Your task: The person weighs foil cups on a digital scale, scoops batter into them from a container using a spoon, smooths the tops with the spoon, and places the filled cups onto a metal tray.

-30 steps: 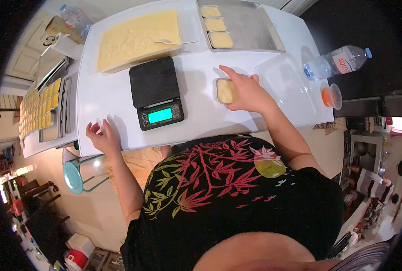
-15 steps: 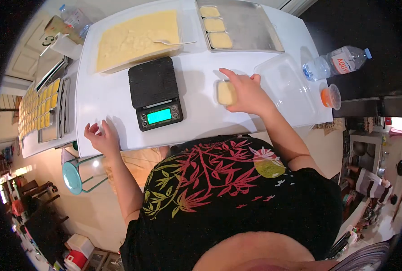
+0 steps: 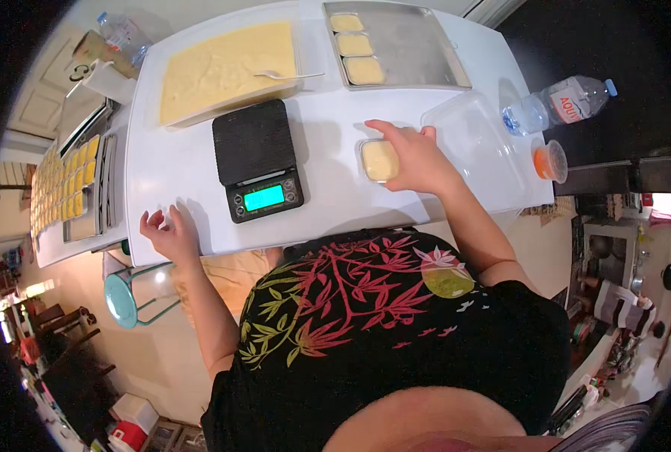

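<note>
My right hand (image 3: 418, 157) is closed around the right side of a small square mould (image 3: 380, 160) filled with pale yellow batter, at the table's near middle. Its index finger stretches past the far side. Whether the mould touches the table is hard to tell. At the table's near left edge, my left hand (image 3: 166, 232) holds nothing, its fingers loosely bent and apart. Between the hands sits a black digital scale (image 3: 251, 143) with a lit display and a bare platform. A metal tray (image 3: 418, 45) at the back holds several filled moulds (image 3: 356, 45) along its left side.
A large clear tub of yellow batter (image 3: 226, 64), with a spoon (image 3: 286, 75) in it, stands back left. A clear plastic lid (image 3: 471, 143), a water bottle (image 3: 569, 103) and an orange-tinted cup (image 3: 548, 162) are at right. Trays of filled yellow moulds (image 3: 71, 177) stand far left.
The mould in my right hand has shifted slightly toward me and looks more level. My left hand stays at the table edge. The view has tilted a little.
</note>
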A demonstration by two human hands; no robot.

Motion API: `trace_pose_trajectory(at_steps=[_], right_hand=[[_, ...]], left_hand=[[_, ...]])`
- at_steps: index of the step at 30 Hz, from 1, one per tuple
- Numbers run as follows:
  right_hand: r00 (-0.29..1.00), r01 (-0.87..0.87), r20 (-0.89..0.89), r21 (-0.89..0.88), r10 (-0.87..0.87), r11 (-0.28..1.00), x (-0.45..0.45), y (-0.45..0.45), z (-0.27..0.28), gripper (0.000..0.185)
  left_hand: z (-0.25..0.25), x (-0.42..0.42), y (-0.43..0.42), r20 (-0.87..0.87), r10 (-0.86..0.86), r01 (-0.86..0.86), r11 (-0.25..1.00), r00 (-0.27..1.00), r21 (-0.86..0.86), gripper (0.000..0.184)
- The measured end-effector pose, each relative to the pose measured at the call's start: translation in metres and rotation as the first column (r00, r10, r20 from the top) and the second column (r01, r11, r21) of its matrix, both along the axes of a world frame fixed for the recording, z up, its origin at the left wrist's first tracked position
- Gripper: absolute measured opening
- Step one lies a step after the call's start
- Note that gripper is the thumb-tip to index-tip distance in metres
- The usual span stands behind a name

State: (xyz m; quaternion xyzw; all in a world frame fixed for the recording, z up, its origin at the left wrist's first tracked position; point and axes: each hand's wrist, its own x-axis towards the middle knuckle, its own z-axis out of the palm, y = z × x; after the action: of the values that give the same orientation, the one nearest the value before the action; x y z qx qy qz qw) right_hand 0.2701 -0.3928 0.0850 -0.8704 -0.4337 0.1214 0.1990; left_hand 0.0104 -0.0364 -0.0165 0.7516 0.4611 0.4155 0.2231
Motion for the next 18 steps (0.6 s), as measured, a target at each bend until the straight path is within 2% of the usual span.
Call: trace_pose_trajectory(at_steps=[7, 10, 13, 16, 18], right_hand=[[0.999, -0.034, -0.021, -0.065, 0.032, 0.997, 0.004, 0.002, 0.003, 0.088], [0.999, -0.009, -0.048, 0.013, 0.009, 1.000, 0.002, 0.002, -0.003, 0.090], [0.999, -0.046, -0.019, -0.074, 0.045, 0.996, 0.003, 0.002, 0.001, 0.090], [0.998, -0.035, -0.045, -0.026, 0.034, 0.999, -0.002, 0.005, 0.011, 0.092], [0.996, -0.086, -0.037, -0.110, 0.083, 0.990, 0.001, 0.005, 0.004, 0.092]], left_hand=[[0.001, 0.001, -0.002, 0.012, 0.013, -0.013, 1.000, 1.000, 0.005, 0.060], [0.003, 0.000, -0.003, -0.011, 0.012, -0.012, 1.000, 1.000, 0.005, 0.061], [0.001, 0.000, -0.002, 0.000, 0.007, -0.007, 1.000, 1.000, -0.006, 0.061], [0.001, 0.001, -0.002, 0.022, 0.005, -0.005, 1.000, 1.000, 0.003, 0.062], [0.002, 0.000, -0.004, 0.007, 0.005, -0.005, 1.000, 1.000, 0.000, 0.062]])
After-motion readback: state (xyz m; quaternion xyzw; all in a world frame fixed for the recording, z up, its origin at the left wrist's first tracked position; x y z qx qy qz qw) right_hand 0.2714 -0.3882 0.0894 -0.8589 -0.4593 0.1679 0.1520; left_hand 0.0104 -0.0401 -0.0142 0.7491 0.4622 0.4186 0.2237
